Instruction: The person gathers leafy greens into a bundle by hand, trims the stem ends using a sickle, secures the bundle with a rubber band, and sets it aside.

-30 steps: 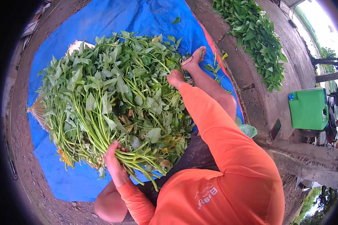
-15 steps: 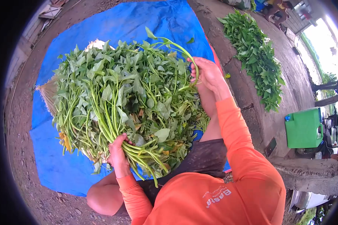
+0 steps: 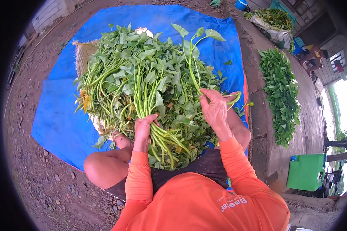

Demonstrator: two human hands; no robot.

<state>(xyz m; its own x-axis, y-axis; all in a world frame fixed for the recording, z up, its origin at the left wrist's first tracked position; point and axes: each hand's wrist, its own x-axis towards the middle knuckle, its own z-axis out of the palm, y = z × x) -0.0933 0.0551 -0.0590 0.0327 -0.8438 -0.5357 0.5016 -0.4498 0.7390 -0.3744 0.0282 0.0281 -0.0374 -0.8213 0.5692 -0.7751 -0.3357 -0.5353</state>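
Observation:
My left hand (image 3: 144, 130) is closed around a bunch of water spinach (image 3: 142, 94). Its thick green stems fan out below the fist and its arrow-shaped leaves point away from me. To the right, my right hand (image 3: 215, 109) pinches a single water spinach stem (image 3: 192, 73), whose leafy tip stands up above the fingers while its lower end curves out to the right. Both hands are over a large heap of water spinach (image 3: 115, 69) in front of my crossed legs. A few yellowed leaves (image 3: 85, 101) show on the heap's left side.
A blue tarp (image 3: 59, 115) lies under the heap on gravelly ground, with a bundle of straw-coloured bristles (image 3: 85, 54) at the heap's far left. Another row of greens (image 3: 280, 98) lies on concrete at right, near a green jerrycan (image 3: 306, 172). A filled sack (image 3: 272, 32) and a person (image 3: 313, 57) are farther back.
My right hand has come down and nearer to the left hand, and the stem it holds now stands more upright. The left hand keeps its bunch. The head view has shifted.

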